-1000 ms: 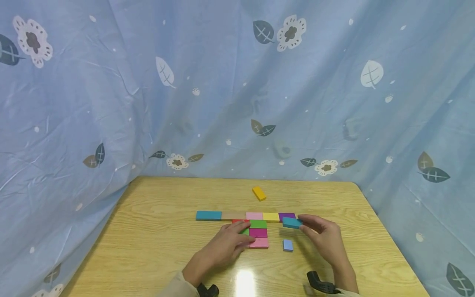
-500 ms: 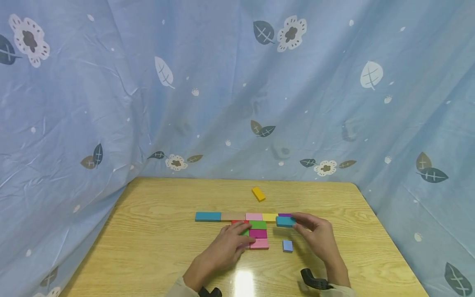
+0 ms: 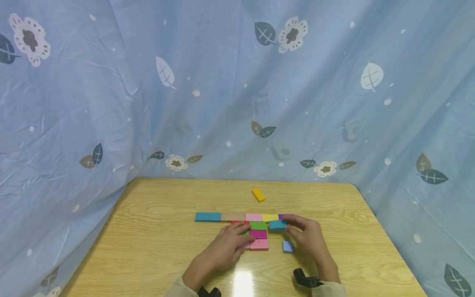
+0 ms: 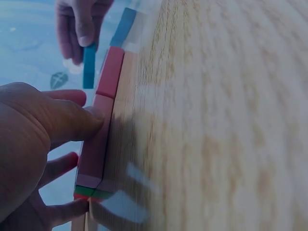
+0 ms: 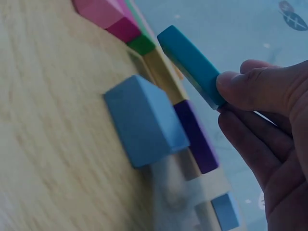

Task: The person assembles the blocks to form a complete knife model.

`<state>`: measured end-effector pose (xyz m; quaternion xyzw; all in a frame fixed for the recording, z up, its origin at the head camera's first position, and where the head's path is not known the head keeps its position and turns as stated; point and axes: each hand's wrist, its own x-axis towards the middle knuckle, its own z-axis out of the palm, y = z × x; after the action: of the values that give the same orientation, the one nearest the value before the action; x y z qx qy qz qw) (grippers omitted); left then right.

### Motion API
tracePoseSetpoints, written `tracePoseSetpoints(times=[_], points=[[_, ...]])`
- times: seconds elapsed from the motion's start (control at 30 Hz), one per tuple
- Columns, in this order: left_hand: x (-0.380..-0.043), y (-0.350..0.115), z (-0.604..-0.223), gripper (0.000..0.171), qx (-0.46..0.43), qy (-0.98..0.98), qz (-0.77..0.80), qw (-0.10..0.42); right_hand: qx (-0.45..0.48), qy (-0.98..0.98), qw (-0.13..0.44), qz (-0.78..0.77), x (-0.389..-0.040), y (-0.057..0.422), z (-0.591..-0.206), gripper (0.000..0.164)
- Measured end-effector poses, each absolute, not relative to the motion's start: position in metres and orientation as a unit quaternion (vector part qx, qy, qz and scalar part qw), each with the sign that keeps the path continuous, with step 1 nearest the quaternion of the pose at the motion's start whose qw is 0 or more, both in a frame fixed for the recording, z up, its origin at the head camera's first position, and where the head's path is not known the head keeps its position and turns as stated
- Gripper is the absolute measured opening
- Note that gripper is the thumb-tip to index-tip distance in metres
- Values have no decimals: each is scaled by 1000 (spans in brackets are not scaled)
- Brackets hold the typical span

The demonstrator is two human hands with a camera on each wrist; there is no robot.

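Note:
My right hand (image 3: 309, 239) pinches one end of a teal rectangular block (image 3: 277, 225) between thumb and fingers. In the right wrist view the block is tilted, raised off the table, its free end pointing toward the yellow block (image 5: 163, 74). My left hand (image 3: 224, 247) rests on the left part of a stack of block rows, fingers spread, thumb touching a pink block (image 4: 96, 144). Right of that hand show a green block (image 3: 258, 225), a magenta block (image 3: 258, 234) and another pink block (image 3: 259, 244). The red block (image 3: 239, 222) is partly covered by my fingers.
Along the back run a blue block (image 3: 208, 217), a tan block (image 3: 233, 217), a pink block (image 3: 254, 217) and a purple block (image 5: 196, 137), continuing the yellow one's row. A small light-blue block (image 3: 287, 246) stands in front; an orange block (image 3: 258, 194) lies behind.
My right hand has carried the teal block leftward, from in front of the purple block to in front of the yellow one, close to the green block. My left hand stays put.

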<state>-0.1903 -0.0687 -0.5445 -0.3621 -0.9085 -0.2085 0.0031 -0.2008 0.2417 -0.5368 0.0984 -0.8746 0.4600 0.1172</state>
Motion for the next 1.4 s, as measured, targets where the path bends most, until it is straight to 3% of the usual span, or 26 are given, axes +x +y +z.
tracePoseSetpoints(times=[0.33,1.07,1.4], points=[[-190,-68,-544,28,-348,-915,-202,19,87,-890,100,435,-207,237,-545,37],[-189,-67,-544,29,-341,-919,-196,15,104,-923,105,357,-209,233,-548,36],[-188,-61,-548,38,-330,-924,-187,44,137,-918,154,340,-211,230,-552,35]])
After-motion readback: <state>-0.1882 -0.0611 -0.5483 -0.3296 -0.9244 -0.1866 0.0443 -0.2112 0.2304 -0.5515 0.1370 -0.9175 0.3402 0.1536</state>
